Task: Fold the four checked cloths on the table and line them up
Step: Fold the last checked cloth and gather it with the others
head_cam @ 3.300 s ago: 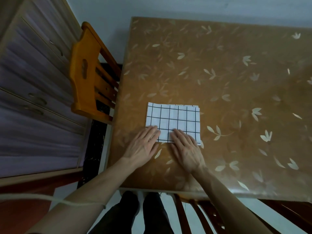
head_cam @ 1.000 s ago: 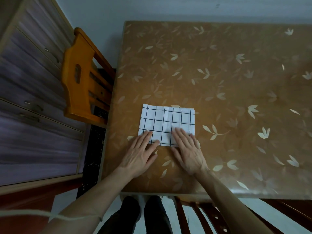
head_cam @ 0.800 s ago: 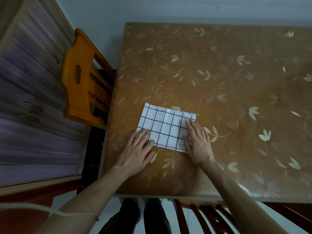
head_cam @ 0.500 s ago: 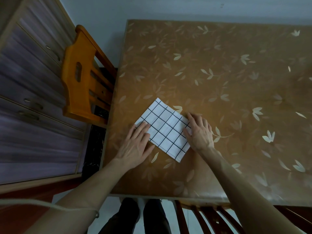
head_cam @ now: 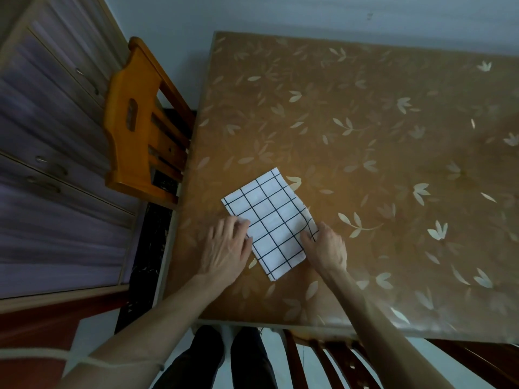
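Observation:
One folded white cloth with a black check lies near the table's front left corner, turned so its long side runs diagonally away from me. My left hand rests flat at its left edge, fingertips on the cloth. My right hand is at its right edge, where thumb and fingers pinch the cloth and a small part of that edge is lifted. No other checked cloth is in view.
The table has a brown cover with pale leaf prints. A yellow wooden chair stands at its left side, another chair back at the near edge. Drawers line the far left.
The cloth has been rotated from lying square to the table edge to lying diagonally. My right hand went from flat on its near edge to pinching its right edge; the left stayed at the left side.

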Motion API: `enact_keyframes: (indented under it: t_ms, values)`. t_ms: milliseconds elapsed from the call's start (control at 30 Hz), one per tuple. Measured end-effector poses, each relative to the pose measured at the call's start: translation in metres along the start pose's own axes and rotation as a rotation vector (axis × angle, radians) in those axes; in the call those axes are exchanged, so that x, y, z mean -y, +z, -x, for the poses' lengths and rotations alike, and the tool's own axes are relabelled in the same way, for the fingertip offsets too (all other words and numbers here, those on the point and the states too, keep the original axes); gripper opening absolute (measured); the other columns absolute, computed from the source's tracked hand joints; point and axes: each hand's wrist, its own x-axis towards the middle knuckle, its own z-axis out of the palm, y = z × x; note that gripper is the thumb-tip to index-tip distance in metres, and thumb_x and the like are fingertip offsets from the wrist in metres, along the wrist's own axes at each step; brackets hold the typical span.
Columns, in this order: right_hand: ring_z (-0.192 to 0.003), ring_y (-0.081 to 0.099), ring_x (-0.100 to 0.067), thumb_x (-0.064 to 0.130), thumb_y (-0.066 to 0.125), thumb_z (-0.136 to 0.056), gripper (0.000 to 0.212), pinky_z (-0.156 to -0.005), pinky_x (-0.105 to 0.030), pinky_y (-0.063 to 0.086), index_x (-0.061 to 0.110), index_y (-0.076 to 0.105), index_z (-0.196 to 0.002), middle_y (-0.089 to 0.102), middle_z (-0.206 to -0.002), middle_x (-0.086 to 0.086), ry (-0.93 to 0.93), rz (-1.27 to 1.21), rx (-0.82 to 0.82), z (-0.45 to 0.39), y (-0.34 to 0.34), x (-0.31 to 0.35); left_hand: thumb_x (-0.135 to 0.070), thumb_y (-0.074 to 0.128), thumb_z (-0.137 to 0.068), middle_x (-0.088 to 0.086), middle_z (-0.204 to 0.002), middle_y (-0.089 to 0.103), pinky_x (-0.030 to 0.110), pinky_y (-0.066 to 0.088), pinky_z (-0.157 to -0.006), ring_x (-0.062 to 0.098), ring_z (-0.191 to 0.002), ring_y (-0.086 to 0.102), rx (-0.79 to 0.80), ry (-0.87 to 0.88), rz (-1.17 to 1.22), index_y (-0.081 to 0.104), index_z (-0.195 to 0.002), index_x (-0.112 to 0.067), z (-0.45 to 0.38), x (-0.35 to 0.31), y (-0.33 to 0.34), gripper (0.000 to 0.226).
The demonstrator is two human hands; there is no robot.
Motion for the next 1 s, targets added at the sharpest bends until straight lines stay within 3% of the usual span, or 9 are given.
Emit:
enact_keyframes:
  t_ms: [100,200,267,367,533,600,700,867,1000]
  values:
    - [-0.064,0.063,-0.030,0.029,0.066,-0.087,0.026,-0.053,-0.032,0.045,0.008,0.064,-0.073,0.066,-0.066,-0.006,0.150,-0.195,0.090,0.006,-0.009,0.001,-0.042,0.031,-0.107,0.005,-0.131,0.050,0.041,0.044,-0.098,0.026,-0.119,0.051,0.112,0.184,-0.034,0.050,-0.139,-0.021,0.012,-0.002,0.005,0.043]
    - [-0.068,0.074,-0.021,0.046,0.072,-0.081,0.035,-0.066,-0.037,0.061,0.011,0.075,-0.082,0.077,-0.074,-0.005,0.172,-0.275,0.314,0.015,-0.008,-0.005,-0.039,0.025,-0.108,0.009,-0.145,0.050,0.049,0.040,-0.111,0.030,-0.136,0.046,0.134,0.168,-0.028,0.049,-0.148,-0.019,0.009,0.008,0.006,0.050]
    - [-0.069,0.076,-0.018,0.068,0.066,-0.082,0.059,-0.073,-0.041,0.063,0.010,0.076,-0.089,0.078,-0.072,-0.003,0.142,-0.264,0.441,0.018,-0.006,-0.008,-0.035,0.024,-0.108,0.008,-0.155,0.046,0.052,0.033,-0.119,0.029,-0.147,0.038,0.157,0.160,-0.014,0.049,-0.150,-0.018,0.003,0.018,0.005,0.052]
    - [-0.067,0.076,-0.012,0.070,0.050,-0.096,0.063,-0.069,-0.032,0.059,0.015,0.079,-0.092,0.078,-0.074,0.000,0.122,-0.251,0.406,0.016,-0.012,-0.003,-0.027,0.029,-0.107,0.006,-0.165,0.035,0.049,0.027,-0.123,0.026,-0.154,0.026,0.183,0.173,0.024,0.039,-0.157,-0.016,-0.002,0.033,0.002,0.052]
    - [-0.068,0.074,-0.019,0.052,0.044,-0.104,0.037,-0.072,-0.044,0.063,0.021,0.064,-0.107,0.076,-0.077,0.003,0.044,-0.103,0.193,0.007,-0.013,-0.006,0.010,0.057,-0.082,0.010,-0.153,0.044,0.046,0.044,-0.108,0.031,-0.136,0.046,0.158,0.163,-0.021,0.041,-0.154,-0.012,-0.002,0.046,-0.007,0.077]
    - [-0.064,0.074,-0.018,0.036,0.049,-0.102,0.016,-0.066,-0.046,0.063,0.023,0.053,-0.110,0.076,-0.076,0.003,0.002,-0.121,0.140,0.004,-0.011,-0.009,0.015,0.062,-0.076,0.012,-0.142,0.051,0.046,0.049,-0.099,0.032,-0.124,0.053,0.132,0.207,-0.081,0.046,-0.150,-0.011,-0.005,0.053,-0.007,0.079]
    - [-0.063,0.073,-0.018,0.027,0.051,-0.102,0.014,-0.063,-0.048,0.063,0.026,0.049,-0.116,0.076,-0.082,0.001,-0.053,-0.192,0.126,0.004,-0.008,-0.012,0.010,0.072,-0.078,0.012,-0.124,0.056,0.044,0.052,-0.088,0.031,-0.108,0.056,0.115,0.224,-0.111,0.046,-0.147,-0.009,-0.012,0.057,-0.007,0.076]
    - [-0.063,0.072,-0.016,0.035,0.047,-0.108,0.020,-0.063,-0.045,0.063,0.021,0.053,-0.120,0.075,-0.078,0.000,-0.049,-0.267,0.087,0.005,-0.001,-0.013,-0.030,0.048,-0.106,0.005,-0.121,0.058,0.042,0.053,-0.092,0.023,-0.111,0.054,0.117,-0.196,0.235,0.047,-0.144,-0.014,-0.021,0.031,-0.013,0.042]
    - [-0.074,0.072,-0.019,0.043,0.058,-0.102,0.031,-0.068,-0.040,0.059,0.018,0.051,-0.120,0.074,-0.084,0.002,-0.031,-0.252,0.085,0.004,-0.001,-0.009,-0.039,0.065,-0.098,-0.001,-0.114,0.062,0.044,0.052,-0.085,0.024,-0.107,0.056,0.146,-0.569,0.318,0.058,-0.124,-0.022,-0.045,0.006,-0.020,0.032]
